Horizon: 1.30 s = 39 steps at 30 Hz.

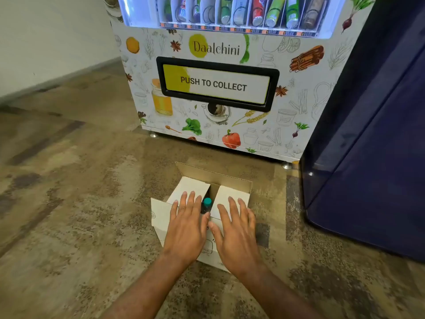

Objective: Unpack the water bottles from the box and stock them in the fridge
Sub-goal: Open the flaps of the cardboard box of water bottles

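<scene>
Step in hand: opening white cardboard box [159, 215] on mottled brown floor [92, 203]. Flat on inner flaps [195, 186]: left hand [187, 229], right hand [236, 233], fingers [192, 200] straight, apart, clamping nothing. In gap between flaps: teal-capped water bottle [207, 201]. Next likely: part flaps, grasp bottle, carry right to dark blue fridge [368, 157].

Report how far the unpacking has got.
Done: the box is on the floor by the fridge, far flap up. In hand: the left hand and right hand lie flat on the inner flaps, a teal bottle cap showing between them. Left: lifting bottles out; none shows outside the box; the fridge looks shut.
</scene>
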Motion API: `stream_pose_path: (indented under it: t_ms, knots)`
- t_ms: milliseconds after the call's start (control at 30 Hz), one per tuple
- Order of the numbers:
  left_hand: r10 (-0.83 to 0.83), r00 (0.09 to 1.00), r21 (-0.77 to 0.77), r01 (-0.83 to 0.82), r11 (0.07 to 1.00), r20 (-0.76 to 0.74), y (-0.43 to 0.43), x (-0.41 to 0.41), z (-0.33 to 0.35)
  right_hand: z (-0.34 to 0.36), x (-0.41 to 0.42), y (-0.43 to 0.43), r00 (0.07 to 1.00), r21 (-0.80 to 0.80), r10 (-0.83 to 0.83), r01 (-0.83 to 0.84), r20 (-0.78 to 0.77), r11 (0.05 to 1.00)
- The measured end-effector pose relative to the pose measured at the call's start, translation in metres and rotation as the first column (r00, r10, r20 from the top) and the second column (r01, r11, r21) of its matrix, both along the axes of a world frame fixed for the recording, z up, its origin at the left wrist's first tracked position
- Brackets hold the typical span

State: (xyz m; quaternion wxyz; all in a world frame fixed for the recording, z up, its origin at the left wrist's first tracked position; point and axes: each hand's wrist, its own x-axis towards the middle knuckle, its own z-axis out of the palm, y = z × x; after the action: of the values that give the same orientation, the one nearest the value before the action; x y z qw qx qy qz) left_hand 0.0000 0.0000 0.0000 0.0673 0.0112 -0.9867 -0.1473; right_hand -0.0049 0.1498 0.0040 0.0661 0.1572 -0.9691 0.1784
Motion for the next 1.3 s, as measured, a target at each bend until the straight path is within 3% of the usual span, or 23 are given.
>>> stream_pose_path:
  t_ms: [200,333,467,600,733,867,967,1133,1300]
  knots:
    - [-0.038,0.999,-0.097,0.04,0.994,0.025,-0.007,-0.003,-0.016,-0.019,0.0,-0.003,0.998,0.096,0.039,-0.043,0.044,0.994]
    - [-0.048,0.993,-0.206,0.025,0.978,-0.111,-0.009,-0.006,-0.009,-0.01,0.005,-0.003,0.995,0.074,0.078,-0.073,-0.056,0.995]
    - [0.051,0.999,-0.125,-0.051,0.991,0.002,-0.007,-0.002,0.013,0.006,0.021,-0.009,0.99,0.063,0.096,-0.09,-0.105,0.994]
    - [0.151,0.976,-0.105,-0.135,0.985,0.158,-0.012,0.002,0.015,0.01,0.031,-0.013,0.98,-0.074,0.12,-0.109,0.161,0.991]
    - [0.072,0.962,-0.104,-0.046,0.993,0.264,-0.023,0.016,-0.015,-0.001,0.043,-0.013,0.947,0.03,0.208,-0.222,0.244,0.975]
    - [-0.015,0.948,-0.117,0.055,0.992,0.318,-0.032,0.028,-0.037,-0.027,0.049,-0.01,0.948,0.198,0.255,-0.292,0.191,0.936]
    - [-0.073,0.955,-0.15,0.12,0.981,0.287,-0.033,0.033,-0.053,-0.049,0.05,-0.006,0.942,0.32,0.292,-0.331,0.164,0.888]
    - [-0.199,0.978,-0.333,0.21,0.919,0.067,-0.039,0.035,-0.078,-0.079,0.051,-0.003,0.934,0.401,0.321,-0.357,0.157,0.844]
    - [-0.209,0.975,-0.438,0.218,0.872,0.07,-0.047,0.03,-0.092,-0.085,0.048,-0.006,0.929,0.393,0.339,-0.369,0.148,0.842]
